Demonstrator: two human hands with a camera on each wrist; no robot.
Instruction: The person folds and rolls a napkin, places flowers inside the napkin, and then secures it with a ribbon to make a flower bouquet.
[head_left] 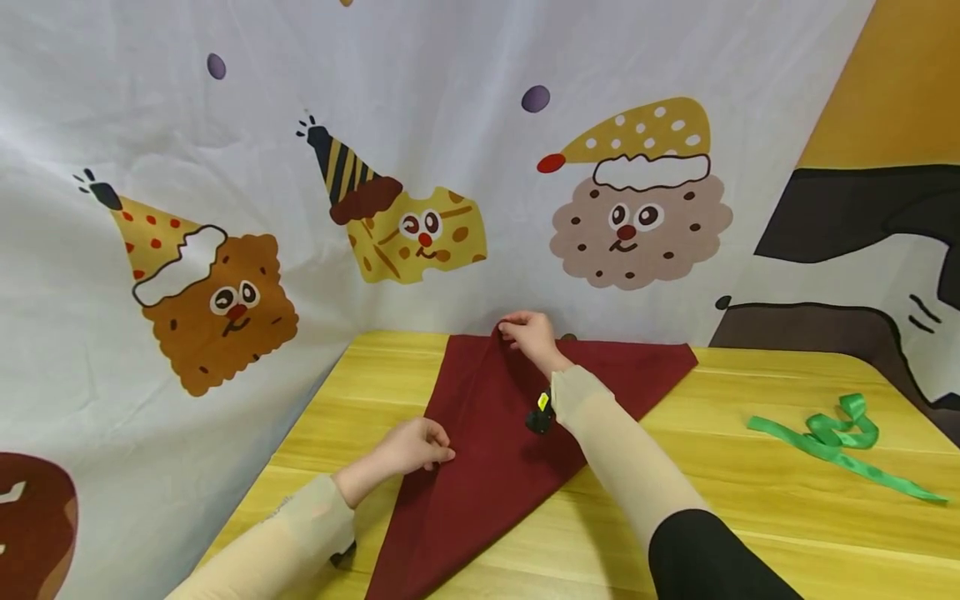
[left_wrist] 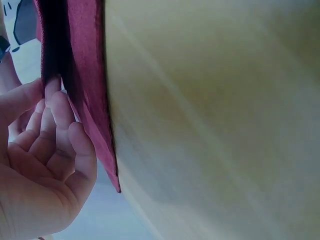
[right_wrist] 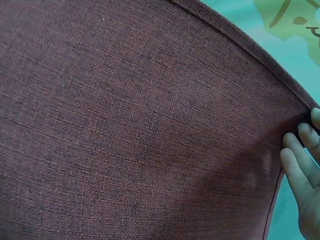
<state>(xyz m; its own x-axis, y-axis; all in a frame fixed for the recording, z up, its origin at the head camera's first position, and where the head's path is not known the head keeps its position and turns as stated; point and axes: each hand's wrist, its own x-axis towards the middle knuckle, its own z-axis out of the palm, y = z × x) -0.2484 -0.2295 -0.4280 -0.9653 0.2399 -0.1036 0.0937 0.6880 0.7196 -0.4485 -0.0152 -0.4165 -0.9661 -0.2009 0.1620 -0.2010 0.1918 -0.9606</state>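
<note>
A dark red cloth point(head_left: 498, 458) lies folded on the wooden table, one corner reaching to the right and another toward the near edge. At the far side my right hand point(head_left: 531, 336) pinches the cloth's upper layer between thumb and fingers, lifting it a little. Along the left edge, nearer to me, my left hand point(head_left: 412, 447) pinches the same layer. The left wrist view shows the thumb and index finger of that hand point(left_wrist: 47, 160) on the raised edge, a lower layer of cloth below. In the right wrist view the hand point(right_wrist: 305, 165) sits at the cloth's corner.
A loosely curled green ribbon point(head_left: 836, 446) lies to the right on the wooden table point(head_left: 750, 533). Behind the table and along its left side hangs a white sheet point(head_left: 465, 100) printed with cartoon biscuits and cheese.
</note>
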